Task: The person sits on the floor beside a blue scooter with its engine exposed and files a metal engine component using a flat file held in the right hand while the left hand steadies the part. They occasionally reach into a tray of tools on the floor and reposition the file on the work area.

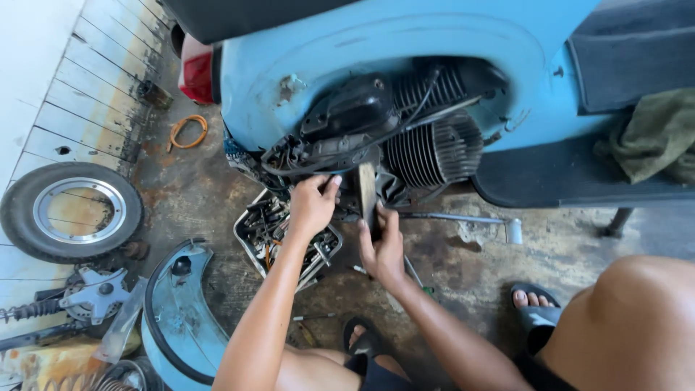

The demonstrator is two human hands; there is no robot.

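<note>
Left hand point(313, 204) seen at frame centre, fingers curled, fingertips pressed against underside of engine point(384, 137); nothing seen gripped. Right hand point(381, 246) just right of it, closed around flat dark bar point(367, 192) held upright below engine. Engine set in open side of blue scooter point(376, 43), upper centre. Metal tray point(279, 235) of tools lying on floor under left wrist. Wheel point(69, 211) leaned at left edge.
</note>
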